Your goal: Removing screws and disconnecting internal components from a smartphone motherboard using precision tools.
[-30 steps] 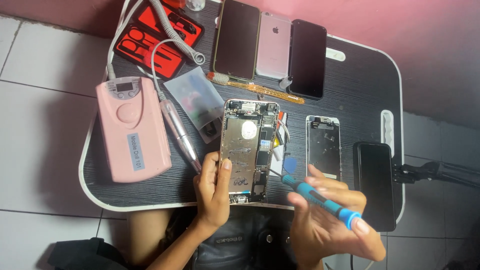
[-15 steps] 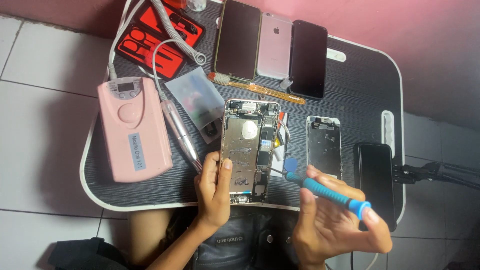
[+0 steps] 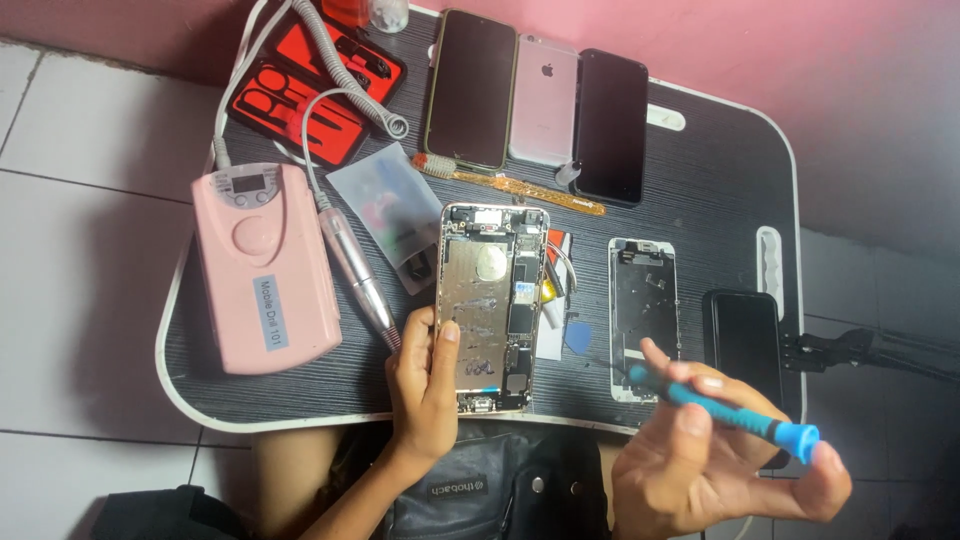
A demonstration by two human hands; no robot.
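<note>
Two hands at an opened phone chassis, lap table.
Left hand steadied the chassis at the table's 6 o'clock edge, thumb curled over its lower left rim. Right hand pinched a blue precision screwdriver loosely between fingertips, tip lifted at 4 o'clock of the chassis. Judged best practice: keep the frame pinned flat and seat the tip squarely before turning.

Opened phone mid-surface | drill box to its left | screen frame to its right | three phones behind it
</note>
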